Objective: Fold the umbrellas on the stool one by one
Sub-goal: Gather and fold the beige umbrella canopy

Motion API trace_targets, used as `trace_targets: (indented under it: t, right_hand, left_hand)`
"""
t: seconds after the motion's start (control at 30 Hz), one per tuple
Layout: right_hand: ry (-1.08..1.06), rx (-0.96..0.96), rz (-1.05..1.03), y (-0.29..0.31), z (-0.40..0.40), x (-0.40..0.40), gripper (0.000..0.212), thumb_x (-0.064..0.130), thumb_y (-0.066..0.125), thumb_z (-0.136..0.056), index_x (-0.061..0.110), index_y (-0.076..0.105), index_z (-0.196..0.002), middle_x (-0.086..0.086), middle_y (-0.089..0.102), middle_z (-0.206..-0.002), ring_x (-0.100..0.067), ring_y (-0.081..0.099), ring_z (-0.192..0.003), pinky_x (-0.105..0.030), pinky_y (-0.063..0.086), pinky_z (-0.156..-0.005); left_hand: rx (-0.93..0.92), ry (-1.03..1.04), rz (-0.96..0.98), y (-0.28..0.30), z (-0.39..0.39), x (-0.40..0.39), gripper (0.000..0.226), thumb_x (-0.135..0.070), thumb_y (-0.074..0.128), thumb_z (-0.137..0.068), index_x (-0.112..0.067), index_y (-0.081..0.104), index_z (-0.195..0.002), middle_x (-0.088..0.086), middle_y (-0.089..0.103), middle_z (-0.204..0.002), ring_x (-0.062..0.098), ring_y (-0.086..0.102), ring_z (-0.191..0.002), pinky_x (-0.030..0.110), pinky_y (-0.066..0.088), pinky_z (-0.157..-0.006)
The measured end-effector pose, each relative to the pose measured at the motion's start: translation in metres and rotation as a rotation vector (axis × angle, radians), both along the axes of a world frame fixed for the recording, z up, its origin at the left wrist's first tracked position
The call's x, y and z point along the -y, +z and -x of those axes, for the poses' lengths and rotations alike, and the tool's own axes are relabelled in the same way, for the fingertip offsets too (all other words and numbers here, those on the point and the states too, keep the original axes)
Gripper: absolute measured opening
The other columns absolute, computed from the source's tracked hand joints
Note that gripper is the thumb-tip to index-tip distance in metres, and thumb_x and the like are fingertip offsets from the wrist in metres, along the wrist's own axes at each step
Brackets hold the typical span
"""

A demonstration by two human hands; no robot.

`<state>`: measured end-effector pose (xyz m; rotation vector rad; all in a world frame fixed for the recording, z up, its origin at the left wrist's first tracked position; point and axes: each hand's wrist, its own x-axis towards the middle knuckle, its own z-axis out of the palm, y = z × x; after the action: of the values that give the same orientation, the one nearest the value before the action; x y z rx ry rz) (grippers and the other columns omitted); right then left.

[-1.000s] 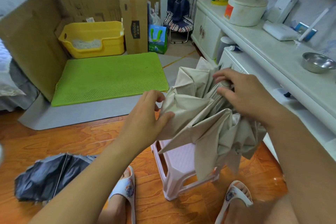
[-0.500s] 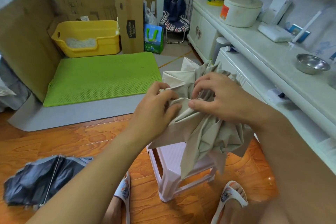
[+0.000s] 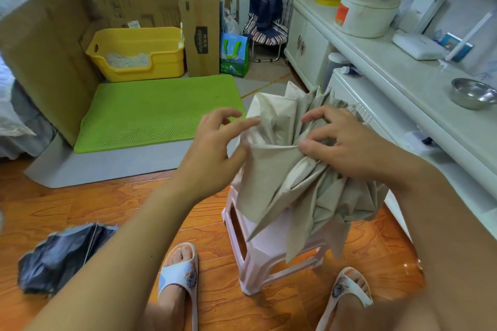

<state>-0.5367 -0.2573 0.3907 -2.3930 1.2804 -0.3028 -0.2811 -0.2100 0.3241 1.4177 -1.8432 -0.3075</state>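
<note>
head view / beige umbrella (image 3: 293, 169): held bunched up above the pink stool (image 3: 266, 244), canopy flaps hanging down over the stool's top and front. Not yet wrapped tight.
head view / handling: thin fabric, soft and floppy, looks light; panels splay out loose and would likely slip unless pinched. Ribs inside are probably stiff and thin, so best not to crush them. Shaft and handle hidden under the cloth.
head view / where to hold: judge best at the gathered waist where the pleats meet, then take one free flap edge at a time.
head view / right hand (image 3: 347, 148): grip clamped on the gathered cloth at the middle of the bundle, thumb pressing a fold, fingers curled into the pleats. Forearm comes in from lower right.
head view / left hand (image 3: 215, 150): grip apart, fingers spread and mostly straight, thumb side touching the left flap edge, index reaching toward the top fold. Holds nothing firmly.
head view / dark umbrella (image 3: 61, 255): lying loose on the wooden floor at lower left, well apart from the stool, looks unfolded.
head view / feet: slippers either side of the stool.
</note>
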Motion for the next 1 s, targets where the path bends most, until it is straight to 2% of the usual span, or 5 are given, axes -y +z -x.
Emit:
trace_targets:
  t: [0.13,0.3,0.57,0.7,1.0]
  right_hand:
    - [-0.056,0.068,-0.053,0.000,-0.002,0.001,0.050,0.066,0.034,-0.089,0.037,0.075,-0.096,0.018,0.045,-0.129,-0.007,0.031,-0.131,-0.025,0.022,-0.102]
    - [-0.094,0.145,-0.035,-0.001,0.005,0.005,0.033,0.026,0.039,-0.108,0.027,0.071,-0.111,0.014,0.054,-0.127,-0.006,0.042,-0.127,-0.028,0.030,-0.108]
    - [-0.048,0.083,0.114,-0.001,0.014,0.010,0.050,-0.013,0.047,-0.083,0.027,0.071,-0.104,0.004,0.065,-0.118,-0.010,0.057,-0.106,-0.032,0.045,-0.097]
    - [-0.064,0.111,0.149,-0.001,0.016,0.011,0.036,-0.004,0.059,-0.090,0.025,0.072,-0.106,0.004,0.064,-0.117,-0.007,0.057,-0.105,-0.008,0.039,-0.088]
    - [-0.104,0.140,0.151,0.005,0.017,0.007,0.025,0.004,0.075,-0.087,0.024,0.077,-0.101,0.000,0.071,-0.093,-0.014,0.063,-0.087,-0.031,0.049,-0.083]
  left_hand:
    - [0.090,-0.074,0.052,0.001,0.013,-0.008,0.053,-0.055,0.069,-0.083,-0.031,0.065,-0.131,0.004,0.039,-0.146,0.027,0.040,-0.126,0.031,0.033,-0.107]
    - [-0.010,-0.033,-0.032,-0.003,0.006,-0.009,0.022,-0.039,0.071,-0.091,-0.027,0.070,-0.109,-0.001,0.044,-0.134,0.018,0.046,-0.120,0.039,0.042,-0.105]
    - [0.170,-0.071,0.060,0.011,-0.014,-0.011,0.022,-0.038,0.058,-0.095,-0.020,0.071,-0.096,-0.006,0.064,-0.096,0.017,0.060,-0.091,0.039,0.050,-0.079]
    - [-0.041,-0.076,0.011,0.012,-0.013,-0.014,0.005,-0.025,0.073,-0.086,-0.020,0.072,-0.088,-0.011,0.068,-0.086,0.006,0.062,-0.084,0.026,0.048,-0.079]
    - [-0.522,0.033,-0.150,0.004,-0.005,-0.003,0.030,-0.004,0.076,-0.087,-0.033,0.069,-0.093,-0.006,0.059,-0.074,0.007,0.055,-0.068,0.024,0.046,-0.070]
